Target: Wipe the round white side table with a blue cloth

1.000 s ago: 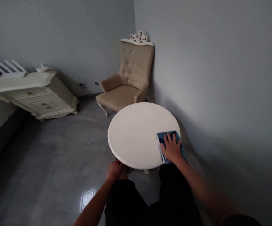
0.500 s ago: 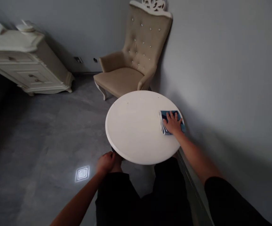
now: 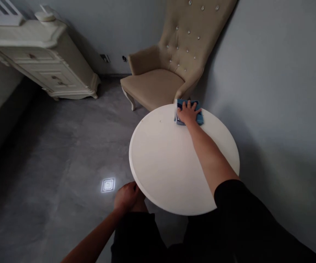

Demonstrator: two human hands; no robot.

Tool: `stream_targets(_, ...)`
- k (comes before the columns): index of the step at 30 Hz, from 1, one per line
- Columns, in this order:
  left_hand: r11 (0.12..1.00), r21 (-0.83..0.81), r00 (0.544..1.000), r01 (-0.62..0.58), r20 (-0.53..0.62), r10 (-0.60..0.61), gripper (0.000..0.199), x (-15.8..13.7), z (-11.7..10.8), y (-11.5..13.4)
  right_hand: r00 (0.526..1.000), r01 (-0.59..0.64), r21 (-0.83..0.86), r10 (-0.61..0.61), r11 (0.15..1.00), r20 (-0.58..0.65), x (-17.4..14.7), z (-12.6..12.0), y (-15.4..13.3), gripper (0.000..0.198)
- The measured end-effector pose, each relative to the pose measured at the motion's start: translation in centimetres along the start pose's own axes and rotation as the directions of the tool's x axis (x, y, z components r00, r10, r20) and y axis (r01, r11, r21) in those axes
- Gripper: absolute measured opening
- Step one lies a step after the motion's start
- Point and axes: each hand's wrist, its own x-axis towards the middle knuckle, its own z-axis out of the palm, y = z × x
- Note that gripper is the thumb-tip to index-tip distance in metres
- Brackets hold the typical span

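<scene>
My right hand point(image 3: 187, 112) lies with spread fingers on a folded blue cloth point(image 3: 199, 117), pressing it onto the far edge of a round white table point(image 3: 169, 164). The cloth shows darker blue patches and pale layered edges at its left side. My right forearm stretches across the tabletop. Near the table's left front edge, my left hand point(image 3: 125, 197) rests by my knee with its fingers curled in. What those fingers hold, if anything, is hidden. A small dark speck is visible on the tabletop left of the cloth.
A tan tufted armchair point(image 3: 154, 87) stands just beyond the table, close to the cloth. A grey wall point(image 3: 284, 91) runs along the right. At the far left is a cream cabinet point(image 3: 62, 78). A bright square patch point(image 3: 108, 185) shows on the grey floor point(image 3: 73, 153).
My right hand has slid the cloth from the table's right side to its far edge. The view has shifted closer to the table. My left hand stays by my knee.
</scene>
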Motion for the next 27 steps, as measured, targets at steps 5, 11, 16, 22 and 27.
stream_targets(5, 0.999, 0.015, 0.999, 0.044, -0.002, -0.044, 0.056, -0.4, -0.1, 0.5, 0.942, 0.327, 0.106, -0.333, 0.939, 0.039, -4.6, 1.8, -13.2, 0.073)
stream_targets(11, 0.998, 0.023, 0.998, 0.055, -0.019, -0.055, 0.053, -1.3, -0.3, 1.4, 0.854, 0.485, 0.152, -0.503, 0.861, 0.129, -9.3, 1.5, -17.5, 0.069)
stream_targets(16, 0.999, 0.003, 0.997, 0.035, -0.062, -0.035, 0.054, -1.9, 0.4, 0.7, 0.95, 0.278, 0.099, -0.288, 0.956, 0.117, -6.6, -2.0, -5.2, 0.072)
stream_targets(22, 0.999, -0.018, 0.996, -0.035, -0.087, 0.033, 0.053, -2.0, 1.1, -0.8, 0.987, -0.156, -0.036, 0.157, 0.987, 0.032, -9.3, -3.7, 15.1, 0.074)
stream_targets(27, 0.997, -0.044, 0.992, -0.065, -0.111, 0.06, 0.054, -2.1, 1.7, -1.9, 0.917, -0.398, -0.004, 0.398, 0.917, -0.007, -13.7, -2.5, 20.5, 0.081)
